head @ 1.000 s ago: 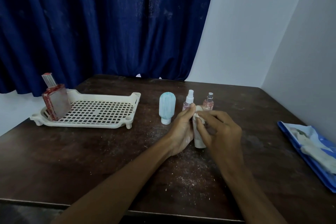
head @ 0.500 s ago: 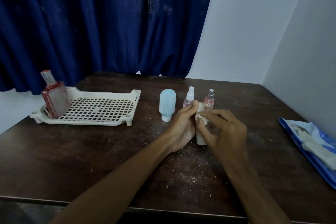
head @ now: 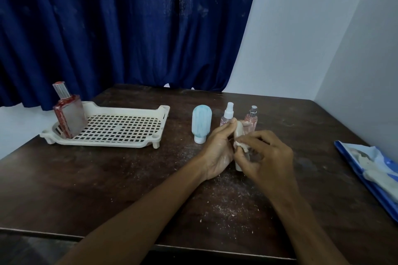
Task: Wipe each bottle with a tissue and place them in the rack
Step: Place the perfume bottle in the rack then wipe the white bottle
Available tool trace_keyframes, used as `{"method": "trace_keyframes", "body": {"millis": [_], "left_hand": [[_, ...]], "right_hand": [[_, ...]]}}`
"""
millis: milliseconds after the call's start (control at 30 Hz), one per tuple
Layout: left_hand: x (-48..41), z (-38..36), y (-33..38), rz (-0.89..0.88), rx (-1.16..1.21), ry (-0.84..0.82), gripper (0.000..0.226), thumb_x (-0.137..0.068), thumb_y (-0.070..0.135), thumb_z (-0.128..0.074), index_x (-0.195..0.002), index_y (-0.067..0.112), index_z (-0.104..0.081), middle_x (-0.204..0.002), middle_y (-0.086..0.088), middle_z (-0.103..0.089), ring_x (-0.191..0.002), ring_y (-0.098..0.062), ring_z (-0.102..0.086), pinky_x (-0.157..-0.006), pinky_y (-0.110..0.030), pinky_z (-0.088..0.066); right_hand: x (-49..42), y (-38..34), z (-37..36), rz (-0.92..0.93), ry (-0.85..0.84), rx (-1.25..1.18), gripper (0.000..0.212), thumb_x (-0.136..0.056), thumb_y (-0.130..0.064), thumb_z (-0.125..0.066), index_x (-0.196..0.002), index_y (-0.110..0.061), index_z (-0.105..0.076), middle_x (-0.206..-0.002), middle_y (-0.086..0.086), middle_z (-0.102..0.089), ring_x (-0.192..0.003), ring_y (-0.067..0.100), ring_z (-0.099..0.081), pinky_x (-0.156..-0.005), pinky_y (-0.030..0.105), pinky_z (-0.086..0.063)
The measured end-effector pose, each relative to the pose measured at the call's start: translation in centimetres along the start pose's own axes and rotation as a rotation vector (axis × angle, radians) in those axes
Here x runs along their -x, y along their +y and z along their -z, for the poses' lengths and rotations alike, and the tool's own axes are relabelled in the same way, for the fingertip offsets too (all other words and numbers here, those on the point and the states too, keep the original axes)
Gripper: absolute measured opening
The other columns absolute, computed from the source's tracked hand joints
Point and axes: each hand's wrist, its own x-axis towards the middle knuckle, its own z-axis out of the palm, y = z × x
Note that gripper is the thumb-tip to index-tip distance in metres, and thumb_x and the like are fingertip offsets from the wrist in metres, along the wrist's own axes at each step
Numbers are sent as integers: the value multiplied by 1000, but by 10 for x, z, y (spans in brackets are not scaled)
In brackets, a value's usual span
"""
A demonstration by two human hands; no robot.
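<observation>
Slightly lower on the white bottle [head: 239, 131] than a moment ago, the tissue [head: 241, 146] is pinched against its side by the right hand [head: 269, 157]. The left hand [head: 217, 150] curls round that bottle, which is upright on the table [head: 107, 178] just before two spray bottles [head: 227, 116]. A red bottle [head: 69, 114] stands in the rack [head: 120, 142].

Five bottles [head: 69, 114] [head: 201, 123] [head: 226, 117] [head: 251, 117] [head: 239, 131] — one rack [head: 120, 144], one tissue [head: 240, 146]

Left hand [head: 218, 154] around an upright cream bottle [head: 239, 131], right hand [head: 270, 158] with crumpled tissue [head: 241, 146] against its side.
</observation>
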Motion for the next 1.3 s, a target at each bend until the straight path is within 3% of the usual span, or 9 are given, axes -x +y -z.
{"method": "trace_keyframes", "body": {"millis": [133,300,467,567,667,767,900,1100,1300], "left_hand": [[0,-3,0,-25,-17,27,49,-106,36,-39,-132,-3,-54,-108,-15,-66,-88,-17,-68,-75,-27,-59],[2,-3,-1,-37,-44,13,51,-105,35,-41,-137,-4,-50,-109,-14,-66,-90,-16,-69,-75,-26,-59],[2,-3,1,-55,-66,41,53,-107,36,-34,-135,-5,-51,-99,-12,-67,-95,-22,-63,-99,-40,-50],[1,-3,-1,-54,-106,69,56,-107,39,-32,-133,-5,-53,-95,-13,-65,-90,-24,-61,-95,-39,-50],[0,-2,-3,-38,-115,68,53,-107,39,-33,-130,-2,-57,-113,-21,-65,-104,-29,-61,-101,-41,-49],[0,-3,-5,-24,-135,72,49,-107,39,-36,-124,0,-61,-111,-15,-71,-105,-23,-66,-103,-42,-49],[1,-2,-7,-20,-165,73,48,-107,40,-35,-117,2,-62,-95,-7,-73,-91,-16,-69,-89,-32,-55],[2,-4,-6,-2,-149,46,52,-108,39,-33,-129,-2,-57,-109,-12,-71,-100,-19,-68,-95,-37,-53],[3,-2,-4,-21,-149,57,45,-108,38,-33,-112,7,-65,-98,-7,-74,-92,-17,-70,-91,-36,-54]], "right_hand": [[-1,0,2,-52,24,-56,25,-73,-2,-83,-97,-6,-77,-90,7,-70,-75,13,-64,-72,11,-50],[-1,-3,2,-37,-3,-34,22,-77,-4,-82,-99,-7,-77,-91,6,-71,-76,11,-64,-70,19,-54],[-5,-2,9,-266,221,-76,21,-89,-9,-73,-110,-8,-73,-99,-4,-70,-84,6,-65,-78,10,-50],[-5,1,10,-376,237,-58,22,-91,-14,-70,-113,-11,-72,-99,-8,-68,-89,15,-65,-74,14,-49],[-3,1,7,-346,166,6,21,-90,-18,-71,-110,-12,-73,-96,-10,-67,-86,15,-63,-70,8,-41],[-4,1,4,-273,119,-11,18,-88,-17,-74,-106,-12,-75,-97,-3,-73,-86,12,-63,-77,6,-42],[-3,1,-3,-156,46,28,22,-84,-7,-77,-105,-11,-76,-100,1,-74,-89,15,-65,-81,22,-49],[-2,14,-4,-225,74,50,20,-86,-6,-74,-106,-9,-76,-97,6,-74,-83,21,-67,-72,39,-58],[-1,8,-2,-140,24,35,24,-80,0,-78,-103,-4,-76,-93,9,-71,-82,20,-65,-71,27,-54]]}}
